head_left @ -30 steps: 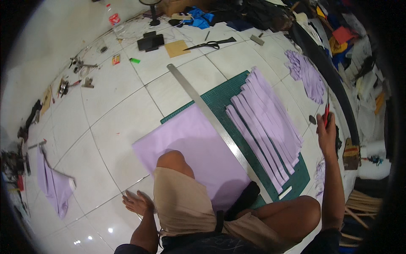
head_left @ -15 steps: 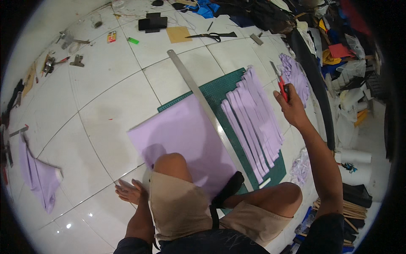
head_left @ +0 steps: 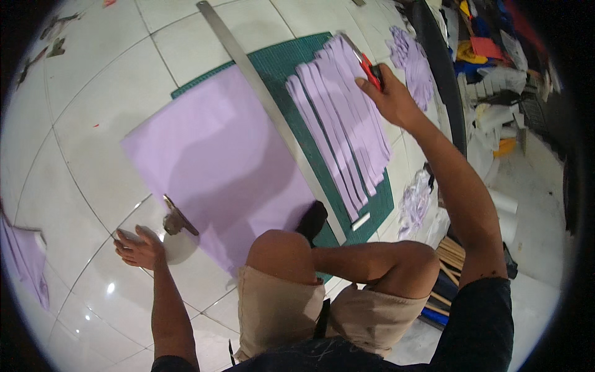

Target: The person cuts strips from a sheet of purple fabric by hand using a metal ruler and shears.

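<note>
My right hand (head_left: 393, 99) grips a red-handled box cutter (head_left: 370, 71), its blade pointing up and left above cut strips of lilac fabric (head_left: 341, 99). The strips lie side by side on a green cutting mat (head_left: 279, 59). Left of them, a long metal ruler (head_left: 254, 80) lies along the edge of a larger lilac fabric piece (head_left: 223, 149). My left hand (head_left: 141, 248) rests on the tiled floor with its fingers spread. Close beside it, a metal bulldog clip (head_left: 176, 221) sits at the fabric's left edge.
A small white stick-like piece (head_left: 360, 221) lies near the mat's lower edge. Bunched lilac fabric (head_left: 412, 65) and a tangled pale heap (head_left: 414, 201) are on the right, beside a long black roll (head_left: 437, 56). More lilac fabric (head_left: 25, 257) lies far left.
The view has shifted, so the mat and fabric sit higher and further left. My right hand with the cutter is now over the strips' top end. The bulldog clip has come into sight.
</note>
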Demonstrator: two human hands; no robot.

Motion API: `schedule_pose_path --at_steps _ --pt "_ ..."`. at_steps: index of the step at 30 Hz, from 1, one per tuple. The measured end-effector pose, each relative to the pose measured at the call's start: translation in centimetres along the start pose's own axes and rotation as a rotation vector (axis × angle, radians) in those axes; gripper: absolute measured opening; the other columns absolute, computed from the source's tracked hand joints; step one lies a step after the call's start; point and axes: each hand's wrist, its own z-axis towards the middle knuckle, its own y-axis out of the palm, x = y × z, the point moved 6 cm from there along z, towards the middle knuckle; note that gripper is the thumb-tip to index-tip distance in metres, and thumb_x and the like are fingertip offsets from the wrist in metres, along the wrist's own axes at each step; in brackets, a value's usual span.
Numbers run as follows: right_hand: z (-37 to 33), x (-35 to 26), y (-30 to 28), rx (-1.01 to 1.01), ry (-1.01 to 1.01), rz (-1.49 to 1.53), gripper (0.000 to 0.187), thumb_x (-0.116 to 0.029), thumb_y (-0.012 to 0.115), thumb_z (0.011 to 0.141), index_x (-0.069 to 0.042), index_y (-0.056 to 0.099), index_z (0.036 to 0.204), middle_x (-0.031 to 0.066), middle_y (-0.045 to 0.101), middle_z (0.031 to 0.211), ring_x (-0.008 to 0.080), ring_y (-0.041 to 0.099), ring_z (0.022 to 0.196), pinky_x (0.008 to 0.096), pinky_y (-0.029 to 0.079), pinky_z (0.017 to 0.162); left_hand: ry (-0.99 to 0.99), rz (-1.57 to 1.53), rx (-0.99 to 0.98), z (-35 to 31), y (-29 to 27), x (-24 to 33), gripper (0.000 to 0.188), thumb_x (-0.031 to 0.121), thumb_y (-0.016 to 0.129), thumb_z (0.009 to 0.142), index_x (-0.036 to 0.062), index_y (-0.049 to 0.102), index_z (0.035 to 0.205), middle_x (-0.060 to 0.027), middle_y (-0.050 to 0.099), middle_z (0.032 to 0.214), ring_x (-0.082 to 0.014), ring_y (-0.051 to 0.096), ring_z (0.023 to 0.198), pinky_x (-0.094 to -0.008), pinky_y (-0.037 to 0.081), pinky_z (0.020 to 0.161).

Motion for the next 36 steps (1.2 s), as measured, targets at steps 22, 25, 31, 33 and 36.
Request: schedule_pose_path --at_steps 22,25,31,33,36 --pt "-16.6 30.5 18.6 0.363 0.379 0.848 0.05 -0.047 0.063 0.094 0.0 0.049 0.103 0.0248 0.063 0.091 0.0384 0.063 0.087 0.0458 0.048 0.079 0.233 0.229 -0.409 5.9 0.4 2.3 0.073 0.061 0.042 0.098 0.0028 0.046 0.141 -0.0267 0.048 0.139 -0.0435 0.048 0.126 -0.0524 0.038 0.108" --pt "-18.1 29.6 22.4 0.325 0.502 1.206 0.047 -0.045 0.068 0.09 -0.001 0.051 0.095 0.0185 0.061 0.085 0.0311 0.06 0.08 0.0422 0.048 0.076 0.386 0.22 -0.256 5.0 -5.5 4.7 0.063 0.049 0.061 0.094 -0.0017 0.054 0.131 -0.0271 0.058 0.125 -0.0419 0.058 0.116 -0.0536 0.048 0.098" --pt "-14.5 29.1 24.4 0.607 0.394 1.495 0.041 -0.037 0.068 0.091 -0.001 0.05 0.1 0.0176 0.061 0.086 0.0331 0.062 0.079 0.0444 0.048 0.072 1.27 0.026 -0.771 -20.8 -15.0 27.9 0.052 0.027 0.077 0.084 0.0024 0.058 0.125 -0.0185 0.059 0.126 -0.0373 0.055 0.12 -0.0441 0.043 0.105" --pt "-11.6 25.8 24.5 0.577 0.239 1.446 0.04 -0.033 0.066 0.093 0.0 0.048 0.106 0.0221 0.063 0.09 0.0406 0.064 0.083 0.049 0.048 0.072 1.115 0.077 -0.929 -24.4 -20.4 30.6 0.05 0.029 0.076 0.085 0.0028 0.059 0.125 -0.0187 0.06 0.125 -0.0371 0.057 0.118 -0.0434 0.047 0.1" --pt "-10.2 19.3 22.0 0.258 0.198 1.636 0.041 -0.034 0.066 0.092 -0.002 0.048 0.108 0.0265 0.063 0.095 0.0483 0.062 0.089 0.0532 0.048 0.077 1.042 0.148 -0.835 -24.8 -26.7 28.8 0.049 0.029 0.074 0.087 0.0032 0.059 0.126 -0.0206 0.061 0.123 -0.0384 0.059 0.115 -0.0431 0.049 0.098"
